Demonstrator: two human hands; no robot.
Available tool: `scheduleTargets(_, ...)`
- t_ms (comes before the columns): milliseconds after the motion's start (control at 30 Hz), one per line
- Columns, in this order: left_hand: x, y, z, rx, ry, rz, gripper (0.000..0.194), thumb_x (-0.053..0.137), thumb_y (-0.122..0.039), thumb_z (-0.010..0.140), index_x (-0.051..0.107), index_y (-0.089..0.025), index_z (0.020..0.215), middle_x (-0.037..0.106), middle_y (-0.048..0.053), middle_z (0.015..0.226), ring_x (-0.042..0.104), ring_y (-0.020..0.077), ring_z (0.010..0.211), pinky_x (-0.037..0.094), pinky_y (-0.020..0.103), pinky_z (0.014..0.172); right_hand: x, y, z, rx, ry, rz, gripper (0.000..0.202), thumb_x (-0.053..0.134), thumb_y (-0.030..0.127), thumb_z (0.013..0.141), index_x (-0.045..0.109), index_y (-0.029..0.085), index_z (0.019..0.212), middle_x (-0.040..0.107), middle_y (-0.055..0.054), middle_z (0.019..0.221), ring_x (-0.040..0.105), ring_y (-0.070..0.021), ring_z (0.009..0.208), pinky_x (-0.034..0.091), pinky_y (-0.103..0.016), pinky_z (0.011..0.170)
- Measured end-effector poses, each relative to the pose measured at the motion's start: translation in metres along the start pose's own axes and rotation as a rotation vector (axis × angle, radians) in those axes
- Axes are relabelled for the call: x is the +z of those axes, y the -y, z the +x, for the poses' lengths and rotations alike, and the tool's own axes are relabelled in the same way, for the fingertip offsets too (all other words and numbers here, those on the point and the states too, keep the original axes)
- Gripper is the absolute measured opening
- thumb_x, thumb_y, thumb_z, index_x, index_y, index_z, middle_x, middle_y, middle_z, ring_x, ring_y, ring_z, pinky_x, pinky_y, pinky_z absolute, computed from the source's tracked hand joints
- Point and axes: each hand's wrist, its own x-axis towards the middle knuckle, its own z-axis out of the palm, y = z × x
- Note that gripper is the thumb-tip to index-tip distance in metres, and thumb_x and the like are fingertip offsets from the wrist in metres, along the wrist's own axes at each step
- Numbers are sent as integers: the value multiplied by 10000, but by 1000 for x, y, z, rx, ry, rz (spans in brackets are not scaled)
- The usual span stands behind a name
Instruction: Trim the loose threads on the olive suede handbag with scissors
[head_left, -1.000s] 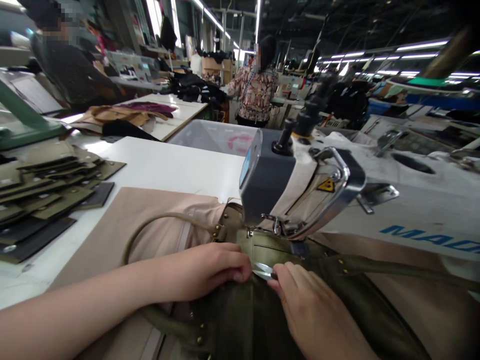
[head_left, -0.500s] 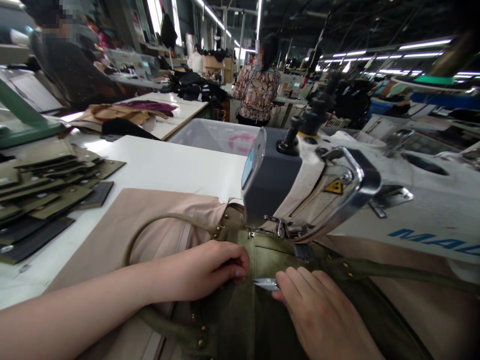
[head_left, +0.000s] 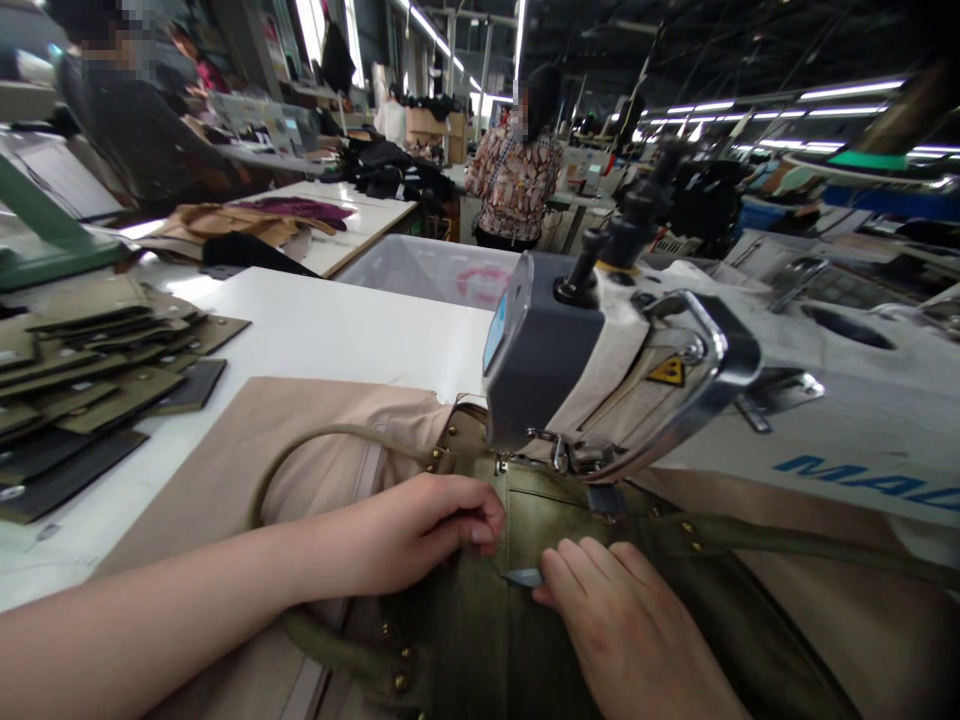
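Observation:
An olive-green bag [head_left: 472, 640] with pink-beige lining fabric [head_left: 217, 460] spread around it lies in front of me, partly under the sewing machine head [head_left: 547, 350]. My right hand [head_left: 622, 620] is closed around small metal thread snips [head_left: 525, 577], whose blades point left at a seam on the bag. The grip of the snips is hidden in my fingers. Just left of that seam, my left hand [head_left: 442, 525] rests over the bag, fingertips pinched together; whatever is between them is too small to make out. One bag handle [head_left: 330, 432] loops beyond my left forearm.
Flat olive and black pieces [head_left: 112, 370] are stacked at the left on the white table [head_left: 360, 320]. A grey plastic bin [head_left: 427, 265] stands beyond the table. Another person [head_left: 517, 180] stands further back, and one sits at the far left.
My right hand has shifted slightly left, and the snips' tips have moved a little lower along the seam; their blades look closer together. My left hand has edged slightly right.

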Motion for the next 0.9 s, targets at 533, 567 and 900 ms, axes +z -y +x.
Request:
scheduleTargets(533,10,-13,-5,297,355,600,126,523,-198,975,644,-188,943,698,60,770,644,227,701,454,342,644,-4,-4,-5,66,43,-57,325,243,168,1067,464,242,840,522,20,717,470,-211,638,264,-357,675)
scheduleTargets(567,9,-13,-5,280,363,559,138,510,-176,971,647,-179,954,702,66,792,649,222,714,458,328,642,-3,-4,-5,64,46,-44,343,230,165,1067,458,248,826,518,22,711,466,-212,637,260,-360,672)
scheduleTargets(900,-9,-20,1,123,340,231,241,531,-111,949,709,-135,1110,719,109,1033,676,193,923,530,240,849,-10,-4,-6,165,-4,-55,351,225,313,1088,472,255,846,572,11,730,582,-208,649,385,-363,636)
